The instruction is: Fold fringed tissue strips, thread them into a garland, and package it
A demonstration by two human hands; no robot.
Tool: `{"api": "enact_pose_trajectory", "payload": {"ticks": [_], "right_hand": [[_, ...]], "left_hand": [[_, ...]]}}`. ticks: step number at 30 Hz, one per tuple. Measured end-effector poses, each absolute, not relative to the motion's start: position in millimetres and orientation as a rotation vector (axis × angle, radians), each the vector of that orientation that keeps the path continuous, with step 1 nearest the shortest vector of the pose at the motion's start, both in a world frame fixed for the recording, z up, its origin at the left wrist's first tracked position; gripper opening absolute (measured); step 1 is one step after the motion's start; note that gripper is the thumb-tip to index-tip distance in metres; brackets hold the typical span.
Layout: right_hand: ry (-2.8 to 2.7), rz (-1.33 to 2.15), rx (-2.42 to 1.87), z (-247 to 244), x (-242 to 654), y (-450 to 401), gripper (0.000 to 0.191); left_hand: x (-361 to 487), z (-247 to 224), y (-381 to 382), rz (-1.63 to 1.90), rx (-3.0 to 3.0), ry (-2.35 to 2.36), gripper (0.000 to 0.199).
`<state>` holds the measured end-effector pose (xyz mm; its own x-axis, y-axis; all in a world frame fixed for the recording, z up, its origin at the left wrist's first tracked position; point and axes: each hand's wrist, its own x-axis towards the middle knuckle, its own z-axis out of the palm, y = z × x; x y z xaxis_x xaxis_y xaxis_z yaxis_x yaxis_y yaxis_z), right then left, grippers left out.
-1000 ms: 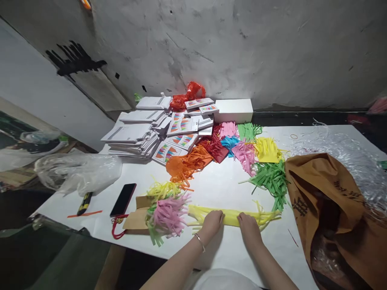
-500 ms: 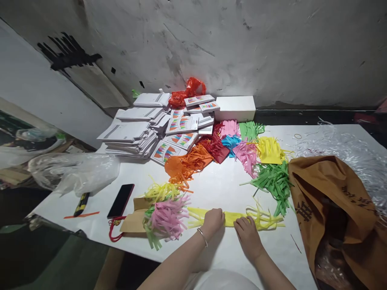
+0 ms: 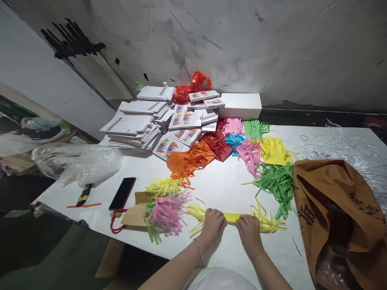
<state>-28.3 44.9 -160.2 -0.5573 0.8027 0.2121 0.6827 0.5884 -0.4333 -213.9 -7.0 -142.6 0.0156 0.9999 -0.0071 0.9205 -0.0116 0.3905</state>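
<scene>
A strip of yellow tissue paper [image 3: 231, 217] with fringed ends lies crosswise on the white table near its front edge. My left hand [image 3: 214, 224], with a bracelet at the wrist, has its fingers curled over the left part of the strip. My right hand [image 3: 249, 230] grips the strip a little further right, fingers bent over it. Between the hands the yellow band looks narrow and folded. Its loose fringes spread out on both sides. Just left of it, a pink fringed bundle [image 3: 169, 213] rests on brown cardboard [image 3: 136, 216]. My thumbs are mostly hidden.
Orange tissue [image 3: 196, 157], green tissue [image 3: 278, 185] and other coloured bundles lie behind. Stacked white packets [image 3: 130, 123], a white box [image 3: 241, 105] and a red bag [image 3: 199, 82] stand near the wall. A phone [image 3: 122, 193] and cutter [image 3: 84, 195] lie left; a brown bag [image 3: 341, 193] sits right.
The yellow band between my hands has become narrower. My left hand's fingers now lie over the strip, and my right hand's fingers have curled more. The view has shifted slightly.
</scene>
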Motion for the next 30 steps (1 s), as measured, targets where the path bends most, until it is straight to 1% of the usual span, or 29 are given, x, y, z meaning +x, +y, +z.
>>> {"api": "enact_pose_trajectory", "payload": {"ticks": [6, 9, 11, 13, 17, 20, 22, 24, 26, 30], "right_hand": [[-2.436, 0.315, -1.429, -154, -37, 66, 0.024], [-2.406, 0.262, -1.498, -155, -44, 68, 0.021], [-2.402, 0.26, -1.466, -155, -46, 64, 0.013], [-2.443, 0.296, -1.344, -156, -46, 59, 0.011], [-2.527, 0.389, -1.109, -161, -48, 54, 0.015], [-2.516, 0.423, -1.107, -161, -51, 56, 0.02], [-2.515, 0.445, -1.109, -158, -54, 57, 0.019], [-2.532, 0.461, -1.087, -155, -55, 57, 0.013], [-2.554, 0.462, -1.06, -155, -54, 56, 0.01], [-2.556, 0.422, -1.083, -161, -45, 55, 0.017]], "left_hand": [[-207, -138, 10, 0.264, 1.797, 2.293, 0.027], [-205, -141, 19, 0.205, 1.784, 2.32, 0.028], [-206, -141, 22, 0.188, 1.795, 2.313, 0.027], [-207, -138, 22, 0.187, 1.806, 2.305, 0.026], [-210, -129, 17, 0.239, 1.836, 2.303, 0.014], [-211, -129, 9, 0.355, 1.981, 2.145, 0.01], [-211, -135, 3, 0.447, 2.065, 2.018, 0.005], [-212, -143, -1, 0.502, 2.076, 1.979, 0.011], [-213, -148, -2, 0.51, 2.045, 2.0, 0.012], [-219, -149, -2, 0.513, 1.981, 2.042, 0.011]]}}
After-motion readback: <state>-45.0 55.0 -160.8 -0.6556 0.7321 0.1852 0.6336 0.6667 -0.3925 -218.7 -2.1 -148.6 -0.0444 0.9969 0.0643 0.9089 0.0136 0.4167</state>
